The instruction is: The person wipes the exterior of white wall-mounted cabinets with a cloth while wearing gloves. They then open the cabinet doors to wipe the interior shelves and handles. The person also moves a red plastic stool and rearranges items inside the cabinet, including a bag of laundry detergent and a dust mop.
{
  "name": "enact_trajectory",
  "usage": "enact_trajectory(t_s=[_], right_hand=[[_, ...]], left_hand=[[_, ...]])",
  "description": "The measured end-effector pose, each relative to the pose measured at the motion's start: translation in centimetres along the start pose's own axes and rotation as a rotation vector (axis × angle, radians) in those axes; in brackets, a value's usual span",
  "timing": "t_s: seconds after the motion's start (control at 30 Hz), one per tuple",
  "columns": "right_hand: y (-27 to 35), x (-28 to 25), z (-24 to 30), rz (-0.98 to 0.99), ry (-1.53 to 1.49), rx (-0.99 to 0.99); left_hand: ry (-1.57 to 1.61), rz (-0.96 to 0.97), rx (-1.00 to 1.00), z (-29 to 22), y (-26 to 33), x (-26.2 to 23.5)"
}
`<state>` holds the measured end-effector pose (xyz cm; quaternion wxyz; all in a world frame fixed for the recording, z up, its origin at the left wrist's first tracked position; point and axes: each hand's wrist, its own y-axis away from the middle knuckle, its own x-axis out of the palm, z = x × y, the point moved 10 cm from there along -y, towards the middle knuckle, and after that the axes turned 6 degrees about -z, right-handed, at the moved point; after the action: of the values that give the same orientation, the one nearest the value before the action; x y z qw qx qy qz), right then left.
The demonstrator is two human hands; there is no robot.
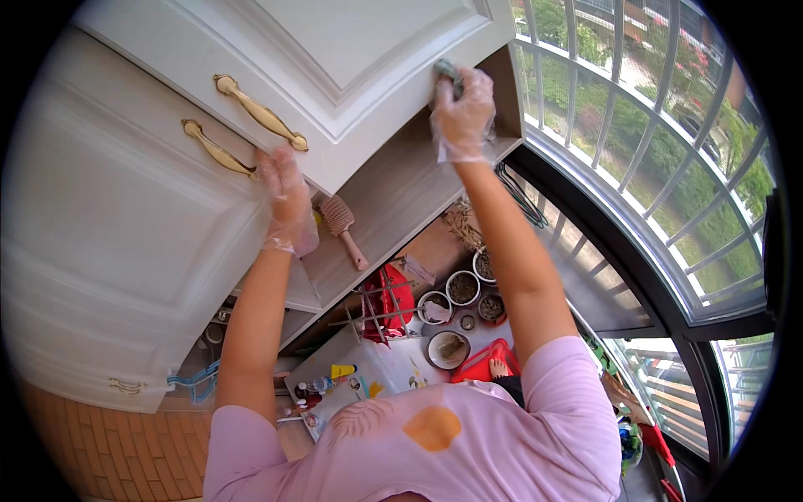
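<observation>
A white cabinet door (360, 38) stands open at the top of the view, seen from above at a slant, its surface smooth and slightly glossy, with a raised, stepped moulding framing a flat inner panel. Near its lower left edge sits a curved, gold-coloured metal handle (261, 115) with flared, ornamented ends. A second white door (125, 201), with a matching gold handle (217, 151), fills the left side. The person's right hand (464, 109), in a thin, crinkled, see-through plastic glove (460, 138), is closed around a small, soft-looking grey-green cloth (447, 70) at the open door's right-hand edge; blur hides the cloth's weave. The left hand (283, 197), gloved likewise, is raised near the door's lower corner, fingers together just beside the handle; whether it grips the edge or only rests there, I cannot tell. Below the door runs a shelf (381, 201) with a greyish wood grain, where a pink paddle hairbrush (340, 219) lies by the left hand. Further down are round plant pots (462, 288) and glossy red wrapping (393, 301). At right, pale metal bars cross a window (636, 117); at lower left, the floor (109, 443) has a brown brick pattern.
</observation>
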<state>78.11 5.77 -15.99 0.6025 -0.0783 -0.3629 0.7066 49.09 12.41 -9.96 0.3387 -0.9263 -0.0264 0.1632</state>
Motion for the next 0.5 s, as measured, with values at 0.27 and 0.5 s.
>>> enact_trajectory(t_s=[0.27,0.5], right_hand=[[15.7,2.6,9.8,0.639,-0.410,0.085],[7.7,2.4,10.0,0.359,-0.153,-0.078]], left_hand=[[0.174,-0.034,-0.215,2.0,0.3,0.0],[0.398,0.211,-0.233,3.6,-0.3,0.5]])
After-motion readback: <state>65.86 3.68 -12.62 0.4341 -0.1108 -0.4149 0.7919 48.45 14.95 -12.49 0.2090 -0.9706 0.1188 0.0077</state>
